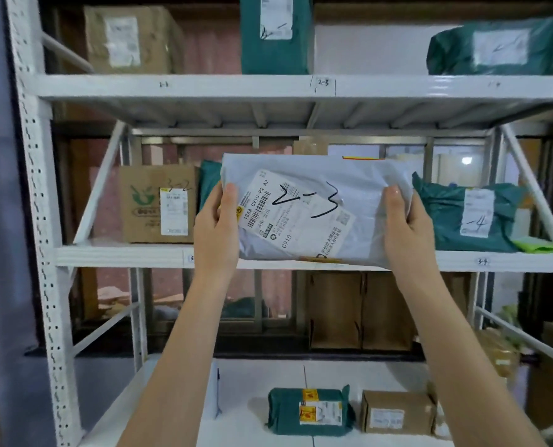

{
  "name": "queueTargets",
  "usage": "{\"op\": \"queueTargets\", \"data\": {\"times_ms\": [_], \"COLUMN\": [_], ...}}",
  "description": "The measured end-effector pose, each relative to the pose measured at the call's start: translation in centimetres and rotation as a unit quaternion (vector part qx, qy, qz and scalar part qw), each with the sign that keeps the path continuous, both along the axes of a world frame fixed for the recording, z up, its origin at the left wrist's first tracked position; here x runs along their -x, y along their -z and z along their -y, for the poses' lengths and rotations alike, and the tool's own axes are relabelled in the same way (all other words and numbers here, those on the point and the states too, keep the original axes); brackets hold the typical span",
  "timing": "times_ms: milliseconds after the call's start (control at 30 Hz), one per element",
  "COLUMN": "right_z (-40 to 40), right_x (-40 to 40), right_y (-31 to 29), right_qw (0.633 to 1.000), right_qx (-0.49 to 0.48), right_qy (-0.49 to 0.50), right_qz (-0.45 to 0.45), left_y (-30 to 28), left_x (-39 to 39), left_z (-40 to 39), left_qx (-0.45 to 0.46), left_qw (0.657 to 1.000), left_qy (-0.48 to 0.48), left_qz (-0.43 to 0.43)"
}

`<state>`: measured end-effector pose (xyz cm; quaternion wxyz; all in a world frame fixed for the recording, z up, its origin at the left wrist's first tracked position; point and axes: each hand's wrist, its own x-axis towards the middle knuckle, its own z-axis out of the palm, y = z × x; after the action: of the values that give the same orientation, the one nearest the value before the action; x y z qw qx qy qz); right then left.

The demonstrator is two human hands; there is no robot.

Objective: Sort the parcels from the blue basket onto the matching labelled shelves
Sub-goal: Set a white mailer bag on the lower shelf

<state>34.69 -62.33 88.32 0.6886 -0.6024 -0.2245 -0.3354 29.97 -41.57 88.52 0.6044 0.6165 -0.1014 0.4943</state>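
Both bare forearms reached up and forward, roughly parallel, wrists slightly bent back. Left hand clamped the left edge of a grey parcel, thumb on the front face, fingers hidden behind. Right hand gripped the right edge likewise, thumb on front. Hands level, well apart.

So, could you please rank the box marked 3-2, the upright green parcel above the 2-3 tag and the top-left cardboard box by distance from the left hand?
1. Box marked 3-2, beside left hand.
2. Upright green parcel, above.
3. Top-left cardboard box, upper left.
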Motion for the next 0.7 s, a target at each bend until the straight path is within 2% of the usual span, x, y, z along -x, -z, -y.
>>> {"op": "queueTargets", "data": {"times_ms": [367,567,700], "right_z": [-1.5,-0.9,0.9], "right_x": [-4.1,-6.4,-8.6], "right_y": [-9.6,-13.0,-15.8], "right_qw": [0.995,0.989,0.987], "right_qx": [0.003,0.012,0.011], "right_qy": [0.032,0.087,0.104], "right_qz": [0.095,0.121,0.125], "left_y": [-9.1,-13.4,-16.4], "left_x": [-4.9,-8.3,-10.4], "left_z": [-2.2,-2.0,-0.3], "left_qx": [-0.033,-0.038,-0.061], "left_qw": [0.996,0.994,0.993], "left_qy": [-0.006,0.045,0.035], "left_qz": [0.087,0.087,0.096]}}
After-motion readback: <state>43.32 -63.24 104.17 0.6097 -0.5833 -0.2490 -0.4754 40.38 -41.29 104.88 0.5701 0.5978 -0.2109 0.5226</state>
